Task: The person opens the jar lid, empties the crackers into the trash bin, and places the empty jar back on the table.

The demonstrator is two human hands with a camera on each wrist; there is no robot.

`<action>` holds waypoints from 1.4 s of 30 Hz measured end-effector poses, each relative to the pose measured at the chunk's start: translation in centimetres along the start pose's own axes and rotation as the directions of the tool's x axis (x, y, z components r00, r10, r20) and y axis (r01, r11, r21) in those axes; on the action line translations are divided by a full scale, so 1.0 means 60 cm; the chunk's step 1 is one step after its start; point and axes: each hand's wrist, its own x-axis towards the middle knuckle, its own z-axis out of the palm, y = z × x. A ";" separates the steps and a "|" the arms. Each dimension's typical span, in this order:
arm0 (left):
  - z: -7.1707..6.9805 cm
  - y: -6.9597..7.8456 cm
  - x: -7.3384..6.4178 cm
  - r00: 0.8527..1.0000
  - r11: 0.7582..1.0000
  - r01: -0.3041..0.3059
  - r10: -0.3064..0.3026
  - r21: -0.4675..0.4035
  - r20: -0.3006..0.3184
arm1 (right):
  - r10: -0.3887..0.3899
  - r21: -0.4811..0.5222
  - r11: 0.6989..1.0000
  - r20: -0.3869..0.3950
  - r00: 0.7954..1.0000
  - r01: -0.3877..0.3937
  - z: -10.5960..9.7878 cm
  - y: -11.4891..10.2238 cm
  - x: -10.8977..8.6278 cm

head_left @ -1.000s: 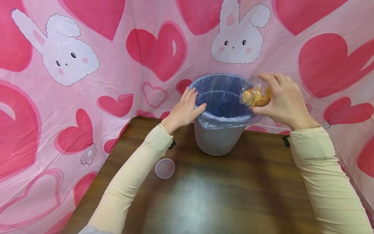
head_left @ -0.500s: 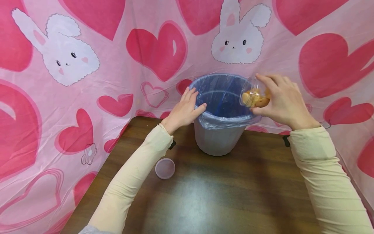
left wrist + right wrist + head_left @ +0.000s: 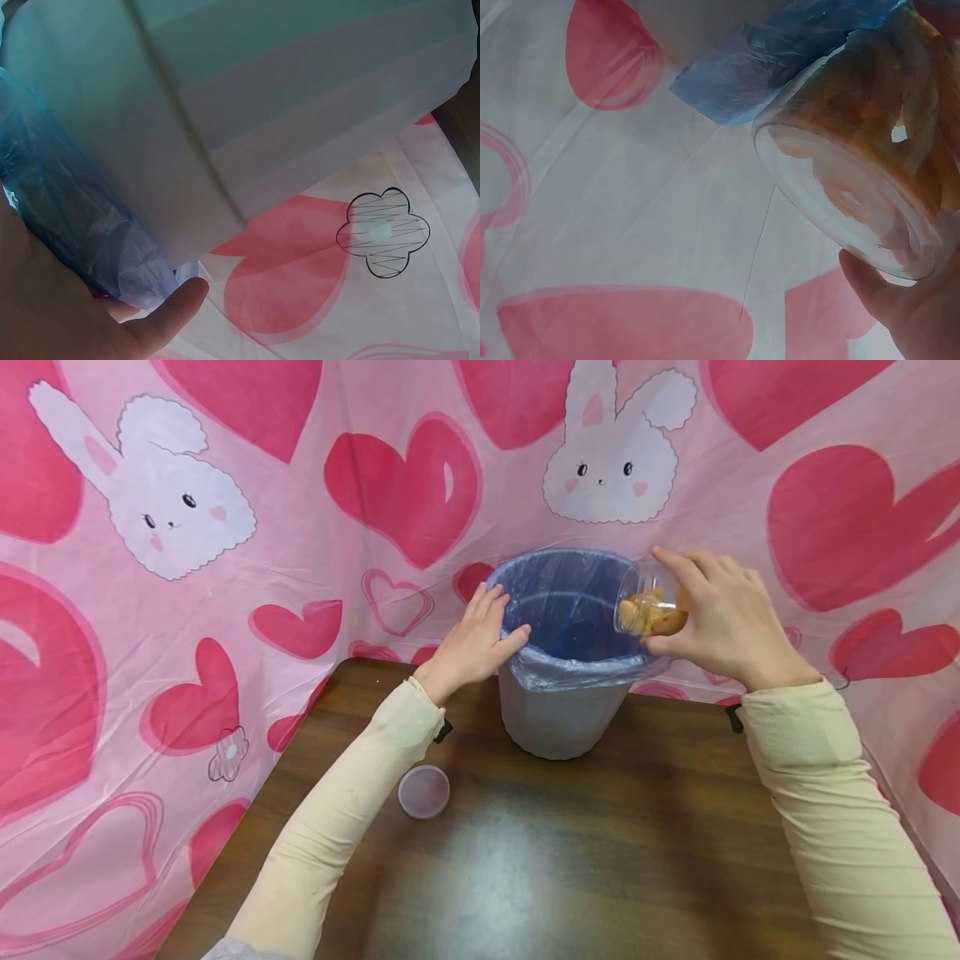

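My right hand (image 3: 731, 618) holds a clear plastic jar (image 3: 651, 578) on its side at the right rim of a bin. The jar's mouth faces left over the bin's opening, and yellow and orange-brown food pieces (image 3: 663, 618) lie inside it. In the right wrist view the round base of the jar (image 3: 847, 199) shows above a fingertip. A translucent blue liner (image 3: 562, 670) is folded over the rim of the pale bin (image 3: 558, 722). With extended fingers, my left hand (image 3: 468, 643) rests on the bin's left rim; in the left wrist view it touches the liner (image 3: 82, 225).
A round, pale pink lid (image 3: 423, 792) lies on the brown wooden table (image 3: 570, 860), left of the bin. Pink cloth (image 3: 292, 568) with hearts and rabbits hangs behind and along both sides. Black clips (image 3: 735, 720) sit at the table's edge.
The jar has shifted slightly left and its tilt has changed a little, with the food pieces moving slightly inside. My left hand, the bin and the lid stay in place.
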 end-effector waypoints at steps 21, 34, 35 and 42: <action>0.001 -0.001 -0.003 1.000 1.000 -0.001 0.001 -0.012 0.000 | 0.015 -0.045 0.999 0.038 0.999 -0.013 -0.001 -0.010 0.005; -0.001 -0.003 -0.004 1.000 1.000 -0.005 0.005 -0.019 0.002 | 0.004 -0.064 0.998 0.035 0.999 -0.002 -0.002 -0.012 0.005; -0.001 -0.003 -0.004 1.000 1.000 -0.006 0.006 -0.018 0.003 | 0.006 -0.061 0.998 0.035 0.999 -0.004 -0.002 -0.012 0.005; -0.003 -0.003 -0.005 1.000 1.000 -0.008 0.008 -0.021 0.007 | 0.001 -0.059 0.998 0.036 0.999 0.001 -0.002 -0.012 0.006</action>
